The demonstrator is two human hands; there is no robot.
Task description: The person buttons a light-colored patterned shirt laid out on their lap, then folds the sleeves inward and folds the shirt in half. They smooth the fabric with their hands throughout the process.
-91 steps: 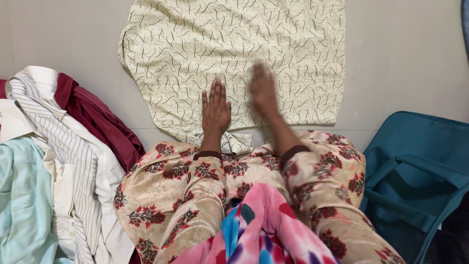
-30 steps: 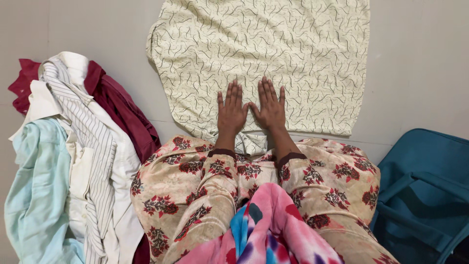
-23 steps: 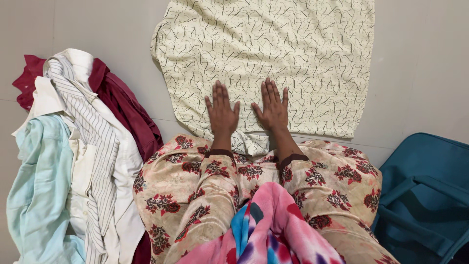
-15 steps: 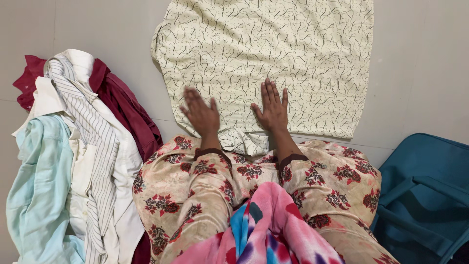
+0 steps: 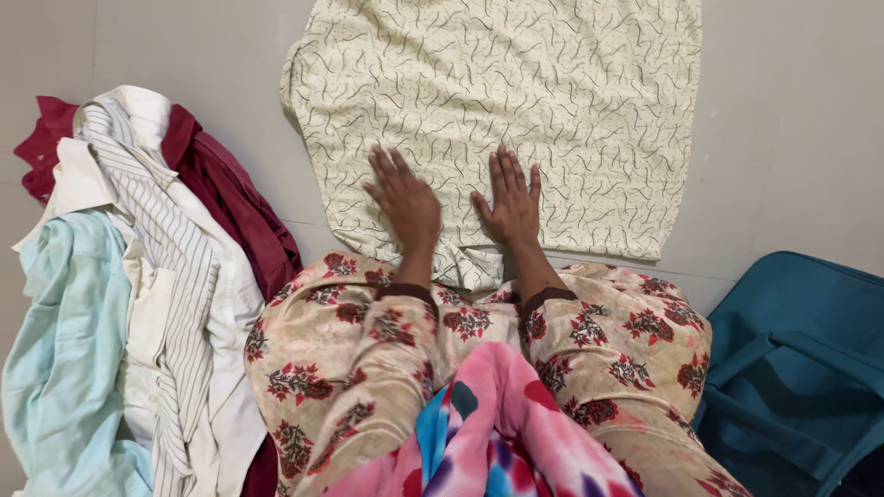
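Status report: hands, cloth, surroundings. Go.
Left hand and right hand flat, open on cream patterned cloth. Cloth spread on floor. Clothes pile left, teal bag right, both apart from the cloth.

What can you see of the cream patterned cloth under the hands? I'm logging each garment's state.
The cream patterned cloth looks like thin woven fabric, printed all over with short dark squiggles and tiny dots. It lies spread nearly flat on the pale floor, its left edge curved, its far edge cut off by the picture. A bunched, gathered part sits at the near edge by the person's knees. The left hand and right hand both rest palm down on it, fingers spread.
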